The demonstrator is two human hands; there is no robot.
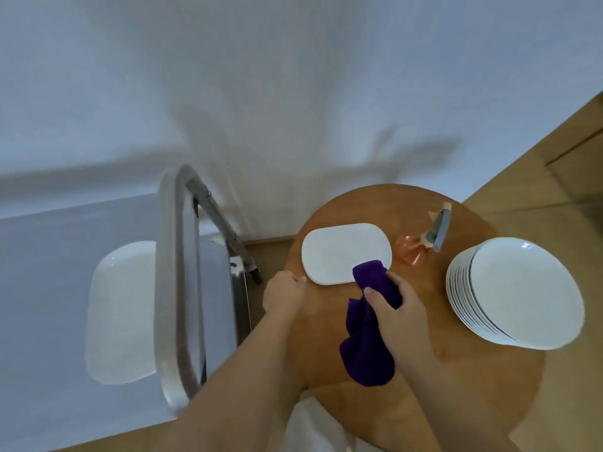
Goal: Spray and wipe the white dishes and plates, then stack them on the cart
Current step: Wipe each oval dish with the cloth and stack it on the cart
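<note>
A white oblong dish (pixel 339 249) lies on the round wooden table (pixel 440 380). My right hand (pixel 391 308) grips a purple cloth (pixel 368 337), whose front end rests on the dish's near right corner. My left hand (pixel 284 293) sits at the dish's near left edge, fingertips touching its rim. A stack of several round white plates (pixel 518 291) stands on the right of the table. An orange spray bottle (pixel 424 243) with a grey trigger stands behind the dish. Another white oblong dish (pixel 120 311) lies on the grey cart (pixel 39 288) at the left.
The cart's metal handle (pixel 173 282) curves up between the cart top and the table. A white wall is behind. Wooden floor and a wooden cabinet (pixel 571 177) show at the right.
</note>
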